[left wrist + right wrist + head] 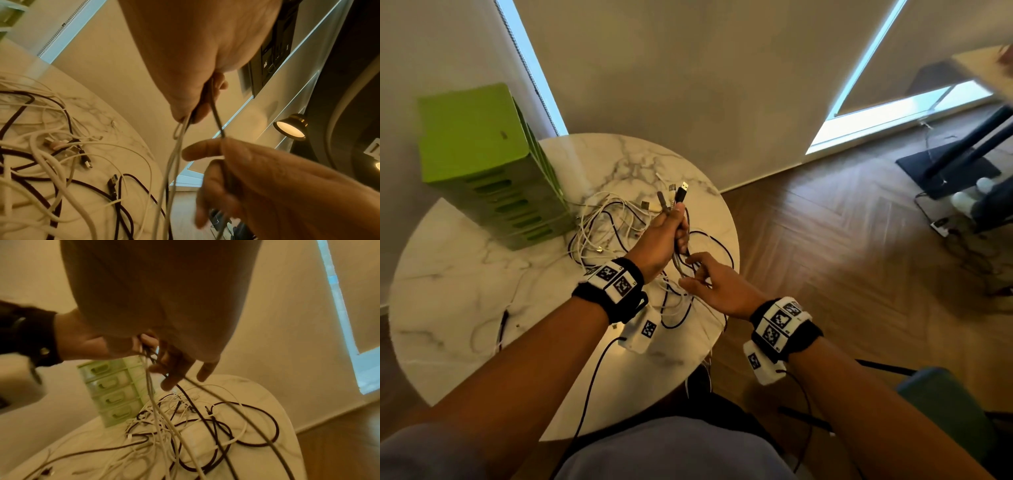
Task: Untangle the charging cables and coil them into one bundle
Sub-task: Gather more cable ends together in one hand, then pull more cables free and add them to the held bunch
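While I look down from my head camera, my left hand (661,240) grips a bunch of charging cables (619,233) upright, plugs poking out above my fist, over the round marble worktop (465,308) beside a green drawer unit (493,178). My left wrist view shows my right hand (257,178) pinching one dark cable (218,120). My right wrist view shows the remaining tangle on the worktop.

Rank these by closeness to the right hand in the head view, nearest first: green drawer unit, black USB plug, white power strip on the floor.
From the right hand:
1. Black USB plug, just above, sticking up from the left hand.
2. Green drawer unit, far left on the table.
3. White power strip, far right on the floor.
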Motion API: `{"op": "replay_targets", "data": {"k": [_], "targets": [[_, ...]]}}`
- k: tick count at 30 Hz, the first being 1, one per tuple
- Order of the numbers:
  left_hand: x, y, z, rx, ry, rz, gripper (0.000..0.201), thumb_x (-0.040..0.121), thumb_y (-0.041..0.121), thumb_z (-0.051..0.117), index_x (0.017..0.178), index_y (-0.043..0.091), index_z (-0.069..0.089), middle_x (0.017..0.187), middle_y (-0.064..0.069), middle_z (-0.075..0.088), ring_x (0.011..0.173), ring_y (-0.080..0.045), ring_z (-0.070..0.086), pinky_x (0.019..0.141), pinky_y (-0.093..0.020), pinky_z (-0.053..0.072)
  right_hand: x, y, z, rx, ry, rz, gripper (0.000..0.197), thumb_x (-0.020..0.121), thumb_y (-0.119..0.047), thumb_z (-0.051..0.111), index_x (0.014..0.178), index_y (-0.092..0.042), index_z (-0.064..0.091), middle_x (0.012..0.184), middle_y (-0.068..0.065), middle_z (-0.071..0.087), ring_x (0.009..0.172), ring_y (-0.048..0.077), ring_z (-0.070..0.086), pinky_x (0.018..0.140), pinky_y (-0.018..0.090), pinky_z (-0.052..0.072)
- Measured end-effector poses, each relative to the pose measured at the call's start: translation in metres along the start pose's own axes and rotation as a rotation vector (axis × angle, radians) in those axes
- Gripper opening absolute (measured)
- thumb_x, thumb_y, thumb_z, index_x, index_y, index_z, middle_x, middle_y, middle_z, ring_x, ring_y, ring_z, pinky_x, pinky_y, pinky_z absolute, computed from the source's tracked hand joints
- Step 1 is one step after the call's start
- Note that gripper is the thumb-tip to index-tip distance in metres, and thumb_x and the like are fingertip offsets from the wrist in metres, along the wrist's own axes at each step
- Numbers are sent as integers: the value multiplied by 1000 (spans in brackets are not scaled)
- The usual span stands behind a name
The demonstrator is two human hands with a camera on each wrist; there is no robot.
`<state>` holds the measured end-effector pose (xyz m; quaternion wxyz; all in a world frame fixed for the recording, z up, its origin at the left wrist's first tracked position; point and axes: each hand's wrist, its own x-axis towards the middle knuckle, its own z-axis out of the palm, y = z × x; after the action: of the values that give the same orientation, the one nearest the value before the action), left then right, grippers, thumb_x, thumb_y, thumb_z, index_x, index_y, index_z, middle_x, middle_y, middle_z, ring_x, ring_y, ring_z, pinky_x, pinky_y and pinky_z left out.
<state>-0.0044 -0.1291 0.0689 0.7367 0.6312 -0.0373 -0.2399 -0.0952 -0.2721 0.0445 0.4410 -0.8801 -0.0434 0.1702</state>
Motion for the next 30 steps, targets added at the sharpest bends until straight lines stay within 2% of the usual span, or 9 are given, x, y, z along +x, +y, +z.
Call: {"op": "replay_targets", "data": {"k": [4,8,12,17,20,22,24,27,30], "targets": [[7,-1,-14,159,186,41,43,106,50,36,80,19,51,63,5,43,60,-13,36,64,-35,34,-7,6,-8,-50,235,-220,31,107,-37,39,102,-12,56,83,2,63,75,16,60,70,28,49],[9,2,-27,131,242,34,40,105,51,38,80,21,50,72,4,45,68,-15,43,70,-37,38,-17,43,-27,147,375,46,35,109,-32,35,96,-13,61,79,2,61,71,11,59,70,22,50],[2,15,-25,-88,109,18,40,108,40,36,75,18,41,60,6,31,56,-11,26,57,-29,21,-21,96,-35,-136,-93,431,35,108,-29,39,131,-11,58,131,14,61,125,28,55,110,42,38],[-14,33,-17,-146,-217,-103,44,109,40,29,72,16,37,59,3,28,53,-13,32,55,-24,31,13,40,-20,-47,29,110,75,90,-45,58,156,-24,28,163,-2,28,149,17,25,123,43,23],[-22,47,-18,-64,-317,-100,43,108,43,30,75,16,38,65,-2,41,62,-20,50,66,-32,43,31,-17,-7,101,-200,39,49,94,-33,64,140,-23,50,144,-7,50,130,6,45,111,26,33],[-25,61,-27,-12,-370,-111,41,106,43,33,77,15,41,68,-5,51,70,-27,60,74,-37,51,36,-37,-1,154,-395,106,24,97,-41,60,95,-18,68,99,1,70,93,14,64,96,30,44],[-27,75,-44,28,-401,-147,38,102,43,38,80,13,45,71,-7,56,78,-32,66,79,-39,55,41,-42,-4,270,-517,221,43,101,-39,57,65,-17,50,58,-1,46,55,16,48,78,35,50],[-29,88,-70,-1,-349,-165,34,106,35,35,85,12,48,65,-2,49,80,-31,62,88,-42,53,51,-45,-22,244,-393,208,43,99,-41,60,63,-22,46,57,-2,36,51,16,36,60,35,42],[-25,92,-91,-145,-204,-62,27,107,28,35,85,16,45,68,2,42,73,-20,54,83,-35,53,65,-45,-31,-248,-148,-35,30,99,-49,55,87,-22,48,72,1,55,67,23,54,62,37,43]]}}
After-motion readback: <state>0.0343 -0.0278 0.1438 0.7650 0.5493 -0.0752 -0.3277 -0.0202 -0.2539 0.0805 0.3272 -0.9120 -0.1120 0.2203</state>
